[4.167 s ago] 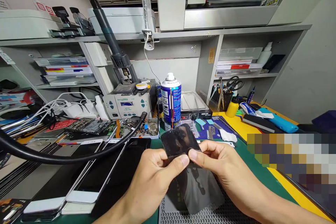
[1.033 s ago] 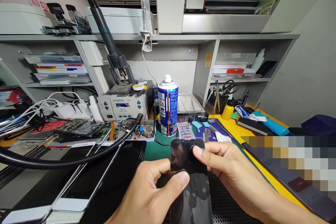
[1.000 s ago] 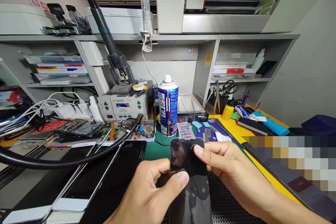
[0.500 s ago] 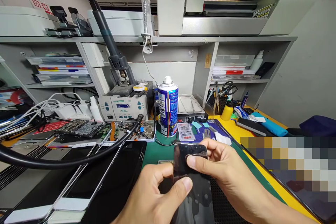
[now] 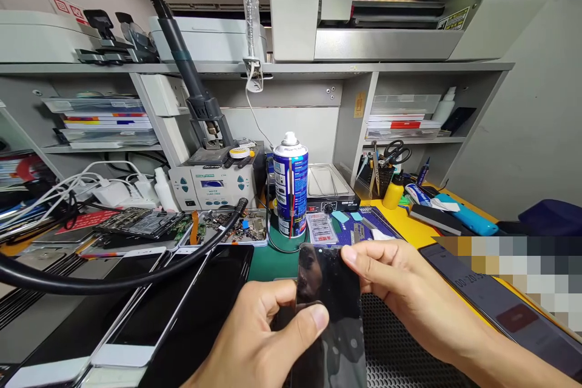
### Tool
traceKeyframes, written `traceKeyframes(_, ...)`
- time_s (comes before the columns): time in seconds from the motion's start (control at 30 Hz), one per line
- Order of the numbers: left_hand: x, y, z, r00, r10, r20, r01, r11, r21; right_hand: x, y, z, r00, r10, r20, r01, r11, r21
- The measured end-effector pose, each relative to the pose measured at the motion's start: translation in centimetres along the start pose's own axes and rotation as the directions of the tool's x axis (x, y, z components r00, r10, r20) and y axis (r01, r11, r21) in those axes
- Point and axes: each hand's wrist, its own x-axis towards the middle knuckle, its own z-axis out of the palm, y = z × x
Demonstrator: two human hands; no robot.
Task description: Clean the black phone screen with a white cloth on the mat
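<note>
A black phone screen (image 5: 339, 321) is tilted up toward me in the middle of the head view. Its glossy upper part reflects, and bubble-like patches mark a film over the lower part. My left hand (image 5: 273, 333) grips its left edge, thumb across the front and fingers behind. At the top right corner my right hand (image 5: 400, 279) pinches the screen between thumb and fingers. The lower end runs out of the picture. Beneath is a dark perforated mat (image 5: 395, 351) on a green work mat (image 5: 268, 264).
A blue spray can (image 5: 291, 188) stands just behind the hands. Large black panels (image 5: 204, 309) lie at left under a looping black hose (image 5: 150, 282). Opened boards (image 5: 231, 227) sit beside a hot-air station (image 5: 213, 185). A phone (image 5: 482, 291) lies at right.
My right thumb has moved off the screen's face up to its top right corner. The screen and left hand have shifted slightly left.
</note>
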Motion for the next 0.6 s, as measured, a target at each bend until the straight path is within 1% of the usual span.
traceKeyframes(0.1,0.0,-0.1,-0.3,0.999,-0.028,0.019,0.029,0.999,-0.026,0.0,-0.1,-0.1,0.999,0.001,0.036,-0.003,0.998,0.056)
traceKeyframes(0.17,0.1,-0.1,-0.3,0.999,-0.03,0.018,0.03,0.998,-0.046,0.0,0.0,0.0,0.999,0.01,0.032,-0.012,0.998,0.062)
traceKeyframes(0.3,0.0,0.0,0.1,0.999,-0.032,0.004,0.032,0.998,-0.05,0.0,0.6,0.5,0.998,0.06,-0.007,-0.059,0.998,0.024)
traceKeyframes(0.37,-0.1,-0.1,0.5,0.999,-0.038,-0.004,0.038,0.999,-0.027,0.0,0.9,0.8,0.994,0.096,-0.051,-0.095,0.995,0.031)
traceKeyframes(0.47,-0.2,-0.1,0.8,0.999,-0.051,0.019,0.051,0.999,-0.002,0.0,1.0,0.9,0.984,0.125,-0.123,-0.123,0.992,0.028)
traceKeyframes(0.53,-0.2,0.0,0.9,0.998,-0.056,0.03,0.056,0.998,-0.003,-0.1,0.9,0.7,0.982,0.146,-0.122,-0.144,0.989,0.028)
traceKeyframes(0.6,-0.2,0.2,0.8,0.997,-0.07,0.037,0.07,0.997,-0.014,-0.1,0.6,0.4,0.982,0.167,-0.093,-0.165,0.986,0.029)
